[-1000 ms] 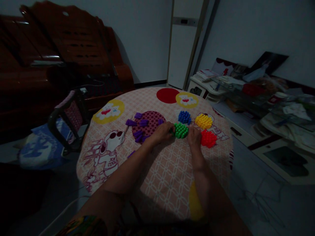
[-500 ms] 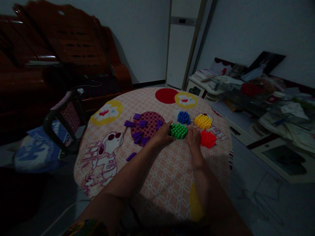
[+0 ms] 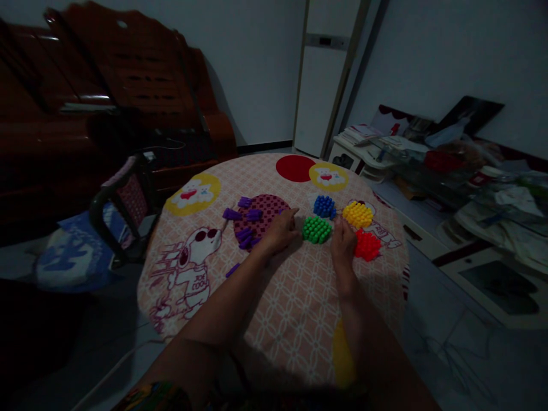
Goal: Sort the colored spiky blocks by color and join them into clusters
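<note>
My left hand (image 3: 281, 231) is just left of a cluster of green pegs (image 3: 317, 229), apart from it. Its index finger points forward, thumb spread, and no held thing shows. On the other side of the green pegs, my right hand (image 3: 343, 241) has its fingers curled together; whatever they may hold is hidden. Red pegs (image 3: 367, 245) sit close beside that hand. Blue pegs (image 3: 324, 206) and yellow pegs (image 3: 358, 214) form two groups farther back. Several purple pieces (image 3: 245, 237) lie in small bunches around the dark red checked circle (image 3: 269, 206), partly behind my left hand.
A patterned cloth (image 3: 291, 297) covers the round table. At the left stands a chair (image 3: 128, 205) with a blue-and-white bag (image 3: 72, 251) near it. Wooden seating (image 3: 141, 85) is behind. Along the right runs a cluttered low cabinet (image 3: 436, 165).
My left hand has drawn away from the green pegs, its index finger now stretched out. My right hand stays curled, slightly farther from them. The view has shifted slightly.
</note>
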Available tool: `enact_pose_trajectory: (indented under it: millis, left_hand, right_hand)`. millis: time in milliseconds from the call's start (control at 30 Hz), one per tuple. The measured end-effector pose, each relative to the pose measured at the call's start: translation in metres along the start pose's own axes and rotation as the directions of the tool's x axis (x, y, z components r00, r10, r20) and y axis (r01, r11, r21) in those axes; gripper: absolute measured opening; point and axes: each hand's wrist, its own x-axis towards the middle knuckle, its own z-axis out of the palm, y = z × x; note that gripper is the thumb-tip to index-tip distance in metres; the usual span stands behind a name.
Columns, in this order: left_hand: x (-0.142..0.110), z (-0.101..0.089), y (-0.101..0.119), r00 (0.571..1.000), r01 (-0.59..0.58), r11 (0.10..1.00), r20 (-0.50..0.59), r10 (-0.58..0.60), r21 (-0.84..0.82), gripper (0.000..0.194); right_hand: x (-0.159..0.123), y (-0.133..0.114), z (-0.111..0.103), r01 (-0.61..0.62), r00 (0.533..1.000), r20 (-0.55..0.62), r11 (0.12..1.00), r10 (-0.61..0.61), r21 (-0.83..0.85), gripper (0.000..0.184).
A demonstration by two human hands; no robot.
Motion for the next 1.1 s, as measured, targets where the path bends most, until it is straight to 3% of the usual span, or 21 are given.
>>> enact_pose_trajectory:
  millis: [133,233,367,433,500,667,767,867,967,1100]
  left_hand:
    - [0.000,-0.040,-0.025,0.985,0.086,0.995,-0.157,-0.078,0.042,0.057]
    - [-0.004,-0.065,-0.049,0.935,0.209,0.974,-0.311,-0.170,0.094,0.045]
    - [-0.005,-0.086,-0.079,0.855,0.293,0.950,-0.474,-0.209,0.110,0.033]
    - [-0.001,-0.091,-0.091,0.837,0.298,0.947,-0.510,-0.198,0.121,0.032]
    - [0.005,-0.092,-0.101,0.854,0.298,0.946,-0.480,-0.203,0.131,0.032]
    - [0.013,-0.087,-0.111,0.911,0.342,0.935,-0.276,-0.305,0.096,0.028]
    - [0.006,-0.084,-0.106,0.947,0.255,0.965,-0.215,-0.238,0.053,0.023]
    - [-0.007,-0.079,-0.096,0.986,0.106,0.994,-0.132,-0.104,0.004,0.023]
    - [-0.020,-0.073,-0.086,0.998,0.011,0.998,-0.067,-0.016,-0.065,0.019]
    - [-0.032,-0.068,-0.083,0.992,0.016,0.977,-0.123,-0.043,-0.214,0.023]
  right_hand:
    - [-0.011,-0.009,0.002,0.130,0.991,-0.049,0.987,-0.126,0.099,0.045]
    - [-0.020,-0.016,0.006,0.242,0.969,-0.079,0.964,-0.235,0.108,0.043]
    - [-0.031,-0.023,0.013,0.411,0.909,-0.089,0.911,-0.408,0.022,0.038]
    - [-0.035,-0.024,0.017,0.499,0.865,-0.057,0.866,-0.499,-0.013,0.035]
    - [-0.038,-0.026,0.019,0.579,0.815,-0.015,0.814,-0.580,-0.037,0.033]
    - [-0.050,-0.030,0.027,0.709,0.705,0.096,0.698,-0.703,-0.097,0.032]
    - [-0.056,-0.032,0.032,0.740,0.668,0.206,0.668,-0.715,-0.082,0.032]
    - [-0.057,-0.036,0.037,0.722,0.676,0.282,0.689,-0.681,-0.064,0.033]
    - [-0.056,-0.041,0.041,0.670,0.709,0.343,0.741,-0.617,-0.052,0.031]
    - [-0.060,-0.046,0.045,0.545,0.787,0.400,0.833,-0.470,-0.093,0.027]
